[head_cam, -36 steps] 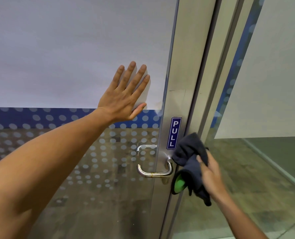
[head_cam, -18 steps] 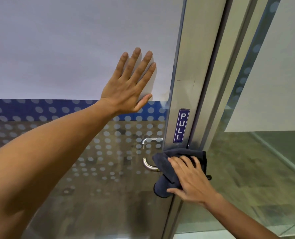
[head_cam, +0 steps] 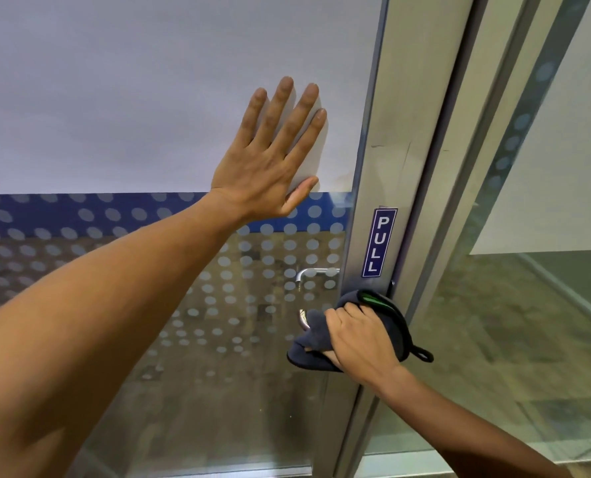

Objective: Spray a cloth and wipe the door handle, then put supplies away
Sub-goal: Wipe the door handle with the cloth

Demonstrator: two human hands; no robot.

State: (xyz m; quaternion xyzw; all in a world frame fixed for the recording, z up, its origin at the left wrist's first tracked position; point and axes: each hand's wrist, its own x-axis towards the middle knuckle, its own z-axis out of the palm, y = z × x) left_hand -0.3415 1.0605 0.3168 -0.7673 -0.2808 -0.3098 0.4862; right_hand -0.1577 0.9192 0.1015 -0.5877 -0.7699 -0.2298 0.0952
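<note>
A glass door (head_cam: pixel 170 357) fills the left, its metal frame (head_cam: pixel 401 115) carrying a blue PULL sticker (head_cam: pixel 379 242). The left hand (head_cam: pixel 270 160) lies flat on the glass, fingers spread. Lower right, the right hand (head_cam: pixel 358 343) clenches a dark cloth (head_cam: pixel 389 317) (green edge showing) around the door handle (head_cam: pixel 303 320), mostly covered.
</note>
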